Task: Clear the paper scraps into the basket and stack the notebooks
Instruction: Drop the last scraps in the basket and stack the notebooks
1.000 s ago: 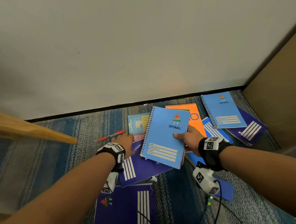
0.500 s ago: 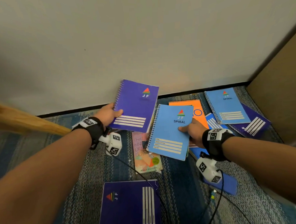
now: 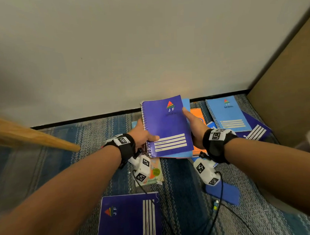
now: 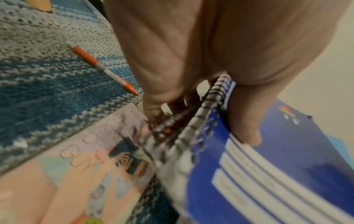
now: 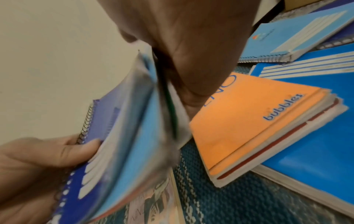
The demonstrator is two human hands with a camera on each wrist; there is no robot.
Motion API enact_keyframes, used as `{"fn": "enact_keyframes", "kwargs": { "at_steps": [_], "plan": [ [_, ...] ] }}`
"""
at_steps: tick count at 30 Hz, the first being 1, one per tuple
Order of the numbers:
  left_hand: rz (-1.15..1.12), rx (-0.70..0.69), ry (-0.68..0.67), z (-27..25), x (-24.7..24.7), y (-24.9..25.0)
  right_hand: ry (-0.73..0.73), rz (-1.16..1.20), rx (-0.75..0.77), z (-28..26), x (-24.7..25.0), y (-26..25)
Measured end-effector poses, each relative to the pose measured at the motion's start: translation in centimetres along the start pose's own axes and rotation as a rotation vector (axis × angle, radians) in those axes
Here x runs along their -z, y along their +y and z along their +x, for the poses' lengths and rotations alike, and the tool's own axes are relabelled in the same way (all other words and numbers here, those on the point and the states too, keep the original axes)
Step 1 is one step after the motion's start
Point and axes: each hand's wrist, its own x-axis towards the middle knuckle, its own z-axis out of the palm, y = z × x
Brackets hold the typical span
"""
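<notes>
Notebooks in hand form a small stack held above the carpet (image 3: 179,178): purple notebook (image 3: 166,124) on top, light-blue notebook (image 3: 186,103) beneath. Left hand (image 3: 142,135) grips the spiral edge with thumb on the cover; right hand (image 3: 195,128) clasps the opposite edge. Judged light, with flexible covers likely to slide apart; a grasp on both edges suits. Orange notebook (image 5: 249,121) lies on the floor. Basket not clearly visible; contents cannot be told.

Black wrist straps (image 3: 124,147) carry white tag-marked cameras (image 3: 142,168) with cables (image 3: 217,201).
</notes>
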Motion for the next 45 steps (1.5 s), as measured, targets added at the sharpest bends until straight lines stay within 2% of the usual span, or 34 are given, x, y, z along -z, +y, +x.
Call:
{"fn": "enact_keyframes", "kwargs": {
  "at_steps": [1, 4, 8, 11, 14, 17, 21, 23, 27, 30, 36, 39, 43, 45],
  "plan": [
    [-0.004, 0.017, -0.003, 0.1, -0.2, 0.2, -0.013, -0.067, 0.046, 0.2, -0.3, -0.2],
    [-0.14, 0.037, 0.103, 1.0, -0.4, 0.8, 0.116, -0.34, 0.179, 1.4, -0.6, -0.7],
    [-0.181, -0.128, 0.234, 0.7, -0.2, 4.6, 0.177, -0.438, 0.263, 2.4, -1.7, -2.5],
    [-0.129, -0.221, 0.28, -0.3, 3.3, 6.0, 0.152, -0.427, 0.349, 3.1, -4.8, -4.4],
    [0.007, -0.198, 0.311, -2.5, 8.5, 5.4, 0.086, -0.467, 0.365, 4.2, -9.0, -4.3],
    [0.019, -0.19, 0.408, -5.1, 12.6, 3.2, 0.045, -0.552, 0.374, 4.8, -13.5, -1.5],
    [-0.094, -0.148, 0.56, -8.2, 16.2, -2.6, 0.072, -0.598, 0.391, 4.4, -18.5, 4.1],
    [-0.119, -0.118, 0.601, -9.5, 16.7, -6.2, 0.057, -0.628, 0.356, 4.1, -19.5, 7.2],
    [-0.153, -0.052, 0.691, -10.7, 16.9, -11.5, -0.095, -0.718, 0.358, 3.8, -20.0, 11.9],
    [-0.089, 0.008, 0.687, -10.3, 17.4, -12.6, -0.09, -0.698, 0.355, 4.5, -20.6, 12.8],
    [-0.077, 0.01, 0.636, -9.5, 20.0, -11.9, -0.122, -0.726, 0.309, 5.5, -21.7, 11.1],
    [-0.109, 0.131, 0.653, -9.9, 20.3, -12.2, -0.135, -0.857, 0.19, 6.3, -21.9, 11.0],
    [0.031, 0.359, 0.547, -8.8, 21.2, -17.1, -0.31, -0.999, 0.051, 6.5, -21.0, 12.5],
    [0.127, 0.406, 0.523, -8.5, 21.0, -18.7, -0.365, -1.014, 0.007, 6.1, -20.3, 13.1]
  ]
}}
